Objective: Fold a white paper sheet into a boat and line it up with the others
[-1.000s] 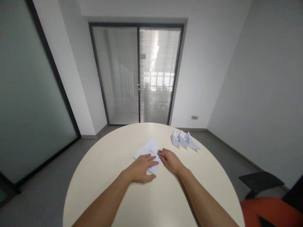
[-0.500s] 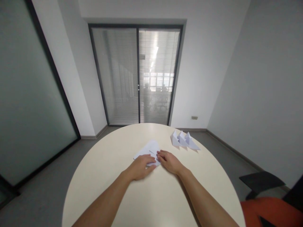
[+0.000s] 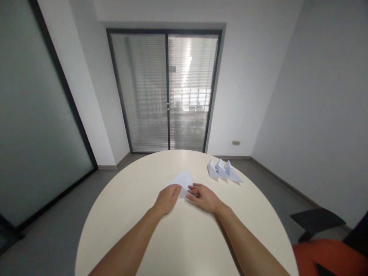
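A white paper sheet (image 3: pixel 183 179), partly folded, lies on the round cream table (image 3: pixel 184 241) in front of me. My left hand (image 3: pixel 166 200) rests flat on its near left part, fingers pointing toward the far right. My right hand (image 3: pixel 203 197) presses down on the paper's near right edge, fingertips meeting the left hand's. Only the far part of the sheet shows beyond my hands.
Three folded white paper shapes (image 3: pixel 224 170) stand in a row at the table's far right. A black and orange chair (image 3: pixel 324 237) sits at the right. Glass sliding doors (image 3: pixel 166 92) with blinds face me beyond the table.
The near half of the sheet has been folded away from me, so less paper shows. My left hand has slid forward and left over it. My right hand stayed nearly still.
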Available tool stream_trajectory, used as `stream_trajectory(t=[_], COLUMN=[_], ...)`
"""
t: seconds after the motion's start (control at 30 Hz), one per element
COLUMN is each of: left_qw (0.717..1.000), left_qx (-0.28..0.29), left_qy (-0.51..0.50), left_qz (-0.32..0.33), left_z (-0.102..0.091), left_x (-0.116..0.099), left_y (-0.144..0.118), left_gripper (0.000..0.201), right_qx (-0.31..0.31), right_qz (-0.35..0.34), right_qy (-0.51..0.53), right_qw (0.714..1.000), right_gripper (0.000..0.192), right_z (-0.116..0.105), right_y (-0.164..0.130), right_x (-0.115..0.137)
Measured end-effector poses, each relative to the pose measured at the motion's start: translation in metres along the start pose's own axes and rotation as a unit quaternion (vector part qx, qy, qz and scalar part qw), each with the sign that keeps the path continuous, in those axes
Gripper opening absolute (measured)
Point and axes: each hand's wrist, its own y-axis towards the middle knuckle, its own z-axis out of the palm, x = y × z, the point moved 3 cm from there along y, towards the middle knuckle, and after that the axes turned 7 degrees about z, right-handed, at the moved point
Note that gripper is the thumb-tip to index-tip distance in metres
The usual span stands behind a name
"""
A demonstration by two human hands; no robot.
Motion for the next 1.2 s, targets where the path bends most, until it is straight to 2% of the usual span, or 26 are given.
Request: stream_trajectory(t=[0.27, 0.47, 0.77, 0.87, 1.03, 1.2], left_qw=[0.998, 0.996, 0.994, 0.992, 0.986, 0.983], left_qx=[-0.043, -0.065, -0.049, -0.041, -0.014, 0.039], left_qy=[0.055, 0.054, 0.068, 0.084, 0.139, 0.162], left_qz=[0.002, 0.025, 0.068, 0.080, 0.091, 0.072], left_z=[0.009, 0.010, 0.013, 0.013, 0.011, 0.009], left_x=[0.013, 0.017, 0.017, 0.014, 0.005, -0.003], left_y=[0.002, 0.000, -0.003, -0.004, -0.002, 0.001], left_gripper=[0.027, 0.039, 0.046, 0.041, 0.029, 0.025], right_qx=[-0.034, -0.055, -0.064, -0.067, -0.069, -0.076], right_qz=[0.015, 0.016, 0.014, 0.014, -0.001, -0.038], right_qy=[-0.004, 0.001, 0.002, 0.001, -0.003, -0.028], right_qw=[0.999, 0.998, 0.998, 0.998, 0.998, 0.996], right_gripper=[0.032, 0.022, 0.016, 0.015, 0.024, 0.026], right_z=[0.008, 0.006, 0.006, 0.007, 0.008, 0.007], right_y=[0.003, 0.002, 0.003, 0.003, 0.003, 0.003], right_x=[-0.014, -0.009, -0.006, -0.007, -0.008, -0.004])
